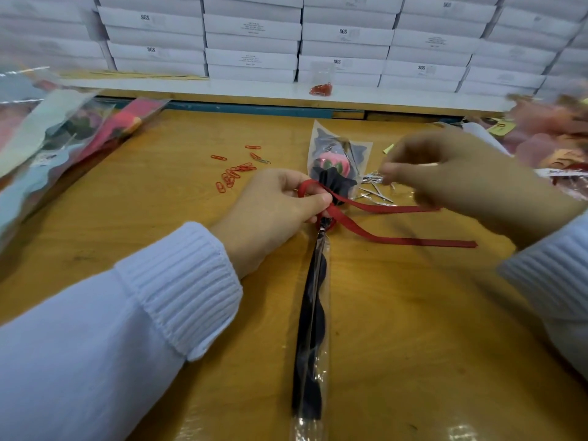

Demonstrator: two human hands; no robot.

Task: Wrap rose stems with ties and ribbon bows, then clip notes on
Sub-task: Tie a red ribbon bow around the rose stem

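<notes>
I'm seeing soft, even overhead light, medium bright, shadows diffuse. Just a faint shadow on the table (159, 224) right of the wrapped rose (331, 165), under the right hand (461, 176). That hand is motion-blurred, edges smeared. The left hand (270, 211), just left of the rose, and the red ribbon (397, 240) it pinches are sharp. Glare streaks on the rose's sleeve (307, 431) at its near end. Flower piles (63, 132) far left and right of the rose smear; boxes (251, 30) behind it bow, fisheye.
</notes>
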